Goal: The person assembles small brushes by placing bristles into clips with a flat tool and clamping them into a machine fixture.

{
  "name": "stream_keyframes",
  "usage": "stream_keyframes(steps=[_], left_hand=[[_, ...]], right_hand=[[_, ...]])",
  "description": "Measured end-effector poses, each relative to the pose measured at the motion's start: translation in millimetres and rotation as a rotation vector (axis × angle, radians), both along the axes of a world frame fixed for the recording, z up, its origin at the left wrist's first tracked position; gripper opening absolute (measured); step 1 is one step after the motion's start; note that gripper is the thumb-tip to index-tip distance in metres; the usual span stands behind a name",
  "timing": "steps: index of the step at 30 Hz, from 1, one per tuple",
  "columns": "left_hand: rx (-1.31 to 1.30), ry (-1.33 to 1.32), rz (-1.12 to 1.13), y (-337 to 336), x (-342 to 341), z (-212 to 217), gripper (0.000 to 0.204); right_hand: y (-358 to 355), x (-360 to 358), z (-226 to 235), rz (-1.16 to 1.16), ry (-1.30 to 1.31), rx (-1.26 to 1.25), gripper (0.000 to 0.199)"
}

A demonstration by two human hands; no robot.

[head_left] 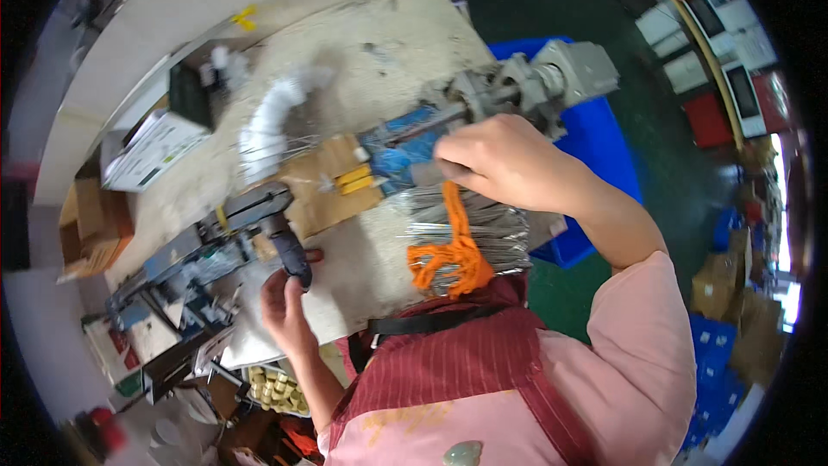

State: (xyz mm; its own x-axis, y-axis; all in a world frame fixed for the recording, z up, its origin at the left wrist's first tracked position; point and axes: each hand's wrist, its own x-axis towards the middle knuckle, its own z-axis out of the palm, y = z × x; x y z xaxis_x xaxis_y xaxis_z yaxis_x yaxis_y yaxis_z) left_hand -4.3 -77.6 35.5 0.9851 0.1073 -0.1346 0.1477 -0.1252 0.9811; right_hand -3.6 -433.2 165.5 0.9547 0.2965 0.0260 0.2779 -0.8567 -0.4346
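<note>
Two spots matter here: the black handle (289, 250) over on the left part of the bench (371, 60), and the small greyish piece (425, 175) right by the curled fingers of the right hand (509, 160). The left hand (285, 315) is at the handle's lower end, thumb up against it; can't tell if it's really gripping. The right fingers are bent inward, but blur hides whether they're closed on that piece.

For doing this well, I'd say steady contact on the handle and a light fingertip pinch on the right, wrist loose. I'd also watch the orange cloth (461, 246): dangling strands look like snag material near machinery.

Stuff-wise, the cloth is soft and knotty, draped over a bundle of thin metal rods (509, 237), straight, shiny and probably springy, close to the striped burgundy apron (448, 349). Just beyond the right hand there's crinkly blue plastic (391, 162), then flat brown cardboard (315, 194) with little yellow blocks (354, 179) at its edge. Further out: a ribbed, bendy white hose (263, 134), a chunky grey motor housing (578, 73) and a smooth blue bin (608, 147) beside the bench, whose pale top is scuffed and stained.
</note>
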Motion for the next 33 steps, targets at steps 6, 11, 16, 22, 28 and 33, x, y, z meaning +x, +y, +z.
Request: stream_keyframes(steps=[6,11,16,22,28,33], left_hand=[[0.014,-0.027,-0.023,-7.3,0.2,13.1,0.020],[0.057,-0.138,-0.055,-16.0,2.9,21.3,0.018],[0.084,-0.265,-0.134,-41.0,4.9,48.7,0.015],[0.283,-0.407,-0.507,-105.4,16.2,101.2,0.013],[0.324,-0.666,-0.724,-135.5,34.3,109.8,0.011],[0.323,-0.415,-0.688,-126.3,30.5,92.0,0.011]], right_hand=[[-33.9,-83.9,-38.9,-0.221,0.294,-0.128,0.024],[-44.4,-91.1,-63.9,-0.338,0.187,0.100,0.025],[-64.4,-93.3,-42.7,-0.314,0.117,0.008,0.019],[-66.5,-68.0,31.3,-0.160,-0.116,0.048,0.016],[-68.3,-62.0,18.4,-0.082,-0.019,0.026,0.012],[-59.8,-81.8,-38.1,-0.151,0.135,0.140,0.011]])
